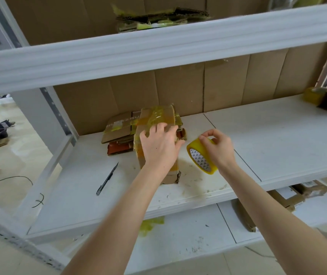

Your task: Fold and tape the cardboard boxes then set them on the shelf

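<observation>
Brown corrugated cardboard, banded with glossy yellow tape, made up the small upright box that stood at the centre of the frame on the white middle shelf board of a metal rack. The person's left hand lay on its top face, fingers spread and fairly straight, apparently pressing the flaps down so the seam would hold shut for taping.

Just right of the box, the right hand held a roll of translucent yellow packing tape tilted above the board. Thumb and forefinger pinched at the roll's upper rim, seemingly picking for the loose end; whether a strip had lifted could not be told.

A slim black craft knife lay left of the box, within reach for cutting. Behind the box, against the cardboard backing, sat a stack of flattened brown boxes, probably waiting their turn. More flattened cardboard lay on the shelf above, at upper centre. The box looked close to sealed, though not yet set aside.
</observation>
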`<state>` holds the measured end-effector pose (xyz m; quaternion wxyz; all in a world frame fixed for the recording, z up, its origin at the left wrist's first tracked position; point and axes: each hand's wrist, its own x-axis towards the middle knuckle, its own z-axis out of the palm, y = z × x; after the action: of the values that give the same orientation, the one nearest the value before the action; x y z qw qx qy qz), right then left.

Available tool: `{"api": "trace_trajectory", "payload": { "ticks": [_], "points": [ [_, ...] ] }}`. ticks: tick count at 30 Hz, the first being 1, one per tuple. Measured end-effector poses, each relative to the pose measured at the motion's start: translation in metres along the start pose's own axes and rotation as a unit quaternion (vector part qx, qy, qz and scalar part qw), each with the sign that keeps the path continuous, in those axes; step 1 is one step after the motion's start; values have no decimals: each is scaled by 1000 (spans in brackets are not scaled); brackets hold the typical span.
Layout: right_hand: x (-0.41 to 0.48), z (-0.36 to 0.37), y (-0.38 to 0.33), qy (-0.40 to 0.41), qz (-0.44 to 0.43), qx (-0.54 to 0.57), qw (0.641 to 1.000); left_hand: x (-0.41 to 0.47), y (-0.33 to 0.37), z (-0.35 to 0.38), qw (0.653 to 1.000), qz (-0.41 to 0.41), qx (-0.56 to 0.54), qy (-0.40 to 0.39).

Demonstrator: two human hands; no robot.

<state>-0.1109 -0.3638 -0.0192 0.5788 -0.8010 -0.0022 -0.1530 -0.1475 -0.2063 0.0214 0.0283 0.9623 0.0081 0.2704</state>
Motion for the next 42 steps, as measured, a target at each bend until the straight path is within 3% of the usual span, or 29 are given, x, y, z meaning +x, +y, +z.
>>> {"api": "trace_trajectory", "payload": {
  "ticks": [6,12,16,23,27,31,37,40,42],
  "points": [
    [-9,-17,-9,-17,-27,13,999,-14,18,-24,969,45,-221,103],
    [-21,-41,-17,-44,-63,61,995,-7,42,-27,935,-3,-353,27],
    [-22,-59,-14,-145,-56,66,986,-2,51,-25,904,-47,-426,5],
    [-18,-79,-5,-160,-41,51,985,2,64,-25,919,-30,-386,-68],
    [-14,-85,-4,-168,-72,23,983,2,77,-22,937,-15,-343,-55],
    [-10,-90,-5,-167,-89,14,982,4,87,-18,969,24,-238,-61],
    [-3,-86,2,-164,-118,-11,979,9,82,-16,989,48,-120,-68],
    [5,-74,20,-150,-123,-94,976,4,72,-22,996,15,-83,-25],
    [7,-65,43,-143,-117,-198,963,1,54,-28,990,2,-133,42]
  ]
}}
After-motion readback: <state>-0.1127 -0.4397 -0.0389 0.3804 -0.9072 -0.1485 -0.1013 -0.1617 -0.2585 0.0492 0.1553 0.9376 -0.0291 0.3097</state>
